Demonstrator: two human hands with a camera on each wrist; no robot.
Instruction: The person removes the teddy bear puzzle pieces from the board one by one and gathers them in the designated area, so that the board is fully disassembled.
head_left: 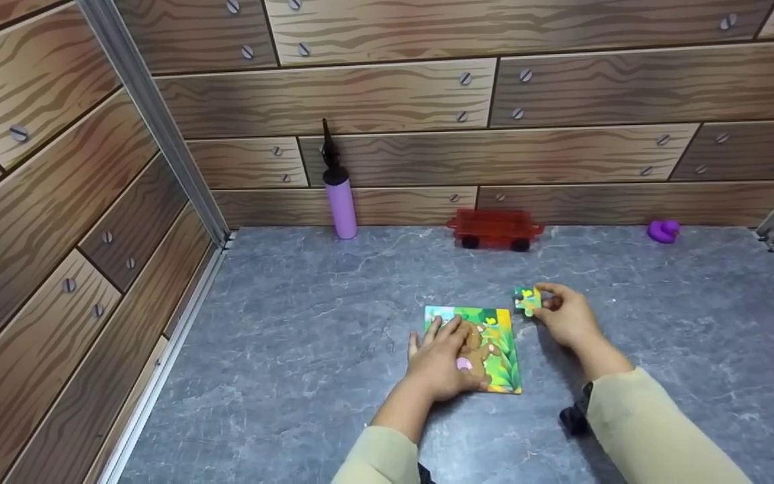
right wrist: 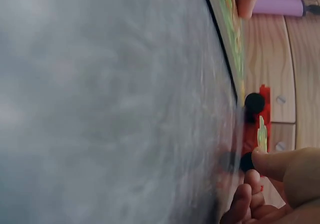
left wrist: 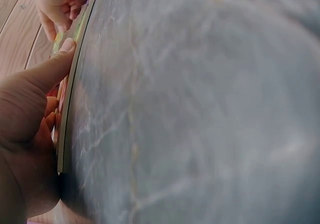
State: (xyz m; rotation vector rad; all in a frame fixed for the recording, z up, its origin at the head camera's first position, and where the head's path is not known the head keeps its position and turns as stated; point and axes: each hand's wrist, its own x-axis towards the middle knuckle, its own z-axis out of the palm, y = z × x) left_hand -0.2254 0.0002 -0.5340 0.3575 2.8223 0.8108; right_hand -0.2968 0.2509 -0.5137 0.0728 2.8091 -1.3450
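Observation:
A square picture puzzle (head_left: 504, 359) with a brown animal on green leaves lies flat on the grey surface. My left hand (head_left: 435, 366) rests on its left part with fingers spread, covering some of the picture. Beyond the puzzle's upper right corner, my right hand (head_left: 570, 321) pinches a small green and yellow jigsaw piece (head_left: 527, 301) between thumb and fingers. The right wrist view shows that piece (right wrist: 262, 135) edge-on, apart from the puzzle (right wrist: 229, 31). In the left wrist view the left thumb (left wrist: 57, 61) lies along the puzzle's edge (left wrist: 74, 86).
Along the back wall (head_left: 387, 158) stand a purple and black hand pump (head_left: 342, 208), a translucent red toy wagon (head_left: 494, 227) with black wheels, and a purple toy duck (head_left: 662, 232). A wood-patterned side wall (head_left: 58, 269) with a metal edge bounds the left.

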